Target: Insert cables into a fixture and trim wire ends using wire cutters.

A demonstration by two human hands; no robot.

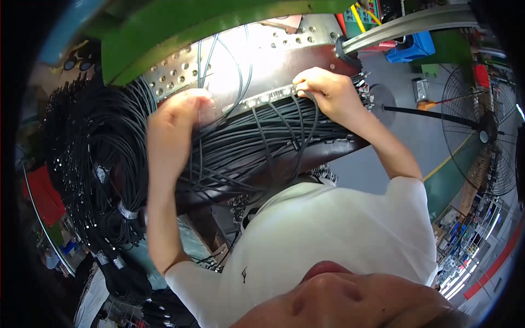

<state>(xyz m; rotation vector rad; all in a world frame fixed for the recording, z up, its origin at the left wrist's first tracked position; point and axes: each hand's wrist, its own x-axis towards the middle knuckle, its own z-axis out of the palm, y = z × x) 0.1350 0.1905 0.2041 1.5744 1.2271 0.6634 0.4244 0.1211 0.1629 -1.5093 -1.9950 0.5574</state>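
My left hand (178, 123) is blurred, its fingers curled down onto a thick bundle of black cables (257, 136) that lies across a dark workbench (306, 158). My right hand (327, 90) pinches a single black cable (313, 117) at the right end of a metal strip with a row of small connectors (268, 96). Several cables run down from that strip into the bundle. My white shirt (328, 229) fills the lower part of the view.
A perforated metal plate (175, 74) and a green machine frame (164, 33) stand behind the bench. Large coils of black cable (82, 153) hang at the left. A floor fan (481, 131) and a blue crate (411, 48) are on the grey floor at the right.
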